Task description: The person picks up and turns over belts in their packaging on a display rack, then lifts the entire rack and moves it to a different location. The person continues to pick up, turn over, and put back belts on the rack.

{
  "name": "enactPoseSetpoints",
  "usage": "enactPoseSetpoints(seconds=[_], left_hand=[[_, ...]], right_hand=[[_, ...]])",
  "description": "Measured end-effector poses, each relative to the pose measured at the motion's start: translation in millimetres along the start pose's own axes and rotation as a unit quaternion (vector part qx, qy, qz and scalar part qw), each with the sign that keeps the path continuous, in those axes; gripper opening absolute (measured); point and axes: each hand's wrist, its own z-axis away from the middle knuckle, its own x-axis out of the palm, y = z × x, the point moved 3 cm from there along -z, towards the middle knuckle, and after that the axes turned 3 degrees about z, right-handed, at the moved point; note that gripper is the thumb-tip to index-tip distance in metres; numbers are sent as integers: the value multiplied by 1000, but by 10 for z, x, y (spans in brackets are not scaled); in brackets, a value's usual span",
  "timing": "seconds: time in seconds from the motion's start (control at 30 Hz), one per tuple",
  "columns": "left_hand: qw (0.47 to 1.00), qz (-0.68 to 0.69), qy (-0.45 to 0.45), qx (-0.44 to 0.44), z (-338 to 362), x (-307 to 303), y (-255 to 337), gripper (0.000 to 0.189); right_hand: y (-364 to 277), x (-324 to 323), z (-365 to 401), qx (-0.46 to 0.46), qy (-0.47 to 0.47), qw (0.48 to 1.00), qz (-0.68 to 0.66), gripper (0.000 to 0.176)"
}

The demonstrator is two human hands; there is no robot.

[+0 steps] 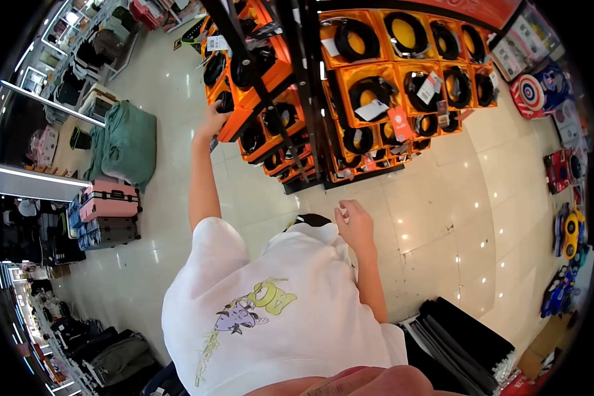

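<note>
My left hand (211, 121) reaches out to the side of an orange display rack. Its fingers close on a coiled black belt (225, 101) at the edge of an orange tray (247, 109); part of the fingers is hidden there. More rolled black belts sit in orange boxes (369, 125) on the rack's other face, several with white tags, and one red tag (399, 123) hangs among them. My right hand (355, 221) hangs low in front of my white shirt (264, 330), fingers loosely bent and apart, with nothing in it.
Dark metal posts (303, 86) stand between the rack's two faces. On the left are a green-covered bundle (131, 142) and a pink suitcase (109, 202). Folded dark trousers (455, 343) lie at lower right. Packaged toys (566, 231) hang along the right.
</note>
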Motion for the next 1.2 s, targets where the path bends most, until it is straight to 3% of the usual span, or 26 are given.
enactPoseSetpoints(seconds=[0.1, 0.2, 0.23, 0.33, 0.37, 0.4, 0.47, 0.53, 0.6, 0.67, 0.73, 0.8, 0.87, 0.93, 0.97, 1.0, 1.07, 1.13, 1.17, 1.2], left_hand=[[998, -11, -57, 6, 24, -16, -5, 44], [1000, -15, -8, 7, 3, 84, -42, 75], [996, -43, -44, -71, 121, 37, 157, 78], [994, -72, 33, 75, -394, 92, -280, 60], [999, -2, 35, 30, -291, 156, -155, 58], [996, 14, 65, 57, -523, 156, -409, 58], [996, 42, 24, 71, -488, 150, -307, 57], [996, 44, 6, 73, -825, 12, -710, 62], [997, 60, -10, 55, -620, -23, -524, 57], [990, -122, 69, -1, -504, -117, -397, 54], [989, -117, 56, 67, -621, -195, -532, 53], [983, -43, 153, 94, -403, -116, -371, 50], [921, -175, 332, 108, -53, 56, 63, 51], [859, -96, 466, 187, 313, 437, 415, 50], [846, -82, 500, 168, 573, 721, 760, 52], [851, 46, 500, 155, 789, 1051, 1086, 49], [813, -61, 529, 235, 1089, 1626, 1418, 45], [757, -81, 557, 333, 1241, 2165, 1742, 42], [737, -98, 571, 349, 1307, 2376, 1918, 44], [750, -90, 567, 329, 1324, 2563, 2024, 46]], right_hand=[[139, -145, 176, 6, 1, 1000, -2, 18], [281, -129, 325, -2, -12, 1000, -15, 19], [314, -112, 365, -6, -17, 1000, -20, 19], [390, -103, 456, -11, -50, 999, -16, 22], [405, -144, 470, -5, -64, 998, -16, 23], [419, -197, 483, -8, -59, 998, -16, 22], [458, -302, 466, -9, -41, 999, -16, 21], [571, -361, 452, -2, -35, 999, -23, 22], [711, -388, 427, -11, -22, 999, -23, 22], [809, -456, 378, 6, -40, 999, -22, 21], [926, -548, 313, 12, -53, 998, -15, 21], [1115, -664, 250, 14, -56, 998, -15, 21], [1320, -863, 147, 22, -60, 998, -3, 21], [1572, -1071, 2, 24, -67, 996, 46, 20], [1666, -1201, -127, 25, -64, 997, 44, 21], [1733, -1326, -223, 26, -65, 997, 41, 22], [1844, -1515, -360, 21, -72, 996, 45, 24], [1941, -1666, -568, -3, -76, 995, 60, 23], [1986, -1730, -657, 0, -78, 996, 51, 23], [2038, -1793, -757, 1, -78, 996, 41, 23]])
